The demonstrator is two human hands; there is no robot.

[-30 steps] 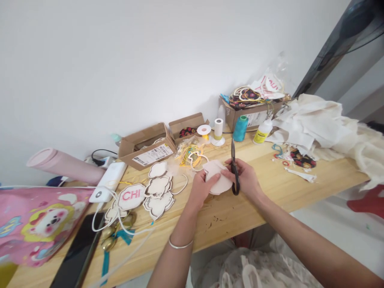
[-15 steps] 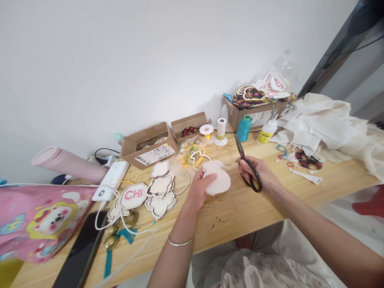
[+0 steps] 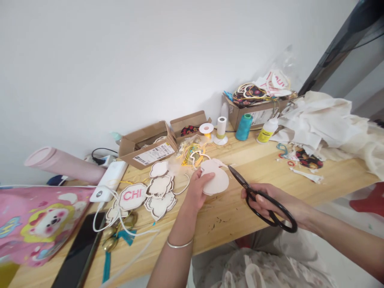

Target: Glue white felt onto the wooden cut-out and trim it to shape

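Between the thumb and fingers of my left hand (image 3: 196,189) is a pale rounded cutout (image 3: 216,180), held just above the table; whether it is cloth or card I cannot tell. My right hand (image 3: 267,202) grips a pair of black scissors (image 3: 240,178) by the handles. Their blades look closed and point up and left, with the tip beside the cutout's upper right edge. Left of my left hand lie several cream shaped pieces (image 3: 160,204) with dark edges, and a piece lettered CHI (image 3: 133,196).
Behind stand an open cardboard box (image 3: 148,150), a teal thread cone (image 3: 244,128) and a glue bottle (image 3: 267,131). White cloth (image 3: 327,116) heaps at the right, near scraps (image 3: 309,157). At left are a power bank (image 3: 109,182), a phone (image 3: 79,250) and a pink bag (image 3: 45,224).
My right hand has moved down and right, turning the scissors from near upright to a slant, with the tip lower and nearer the cutout. My left hand has barely shifted.
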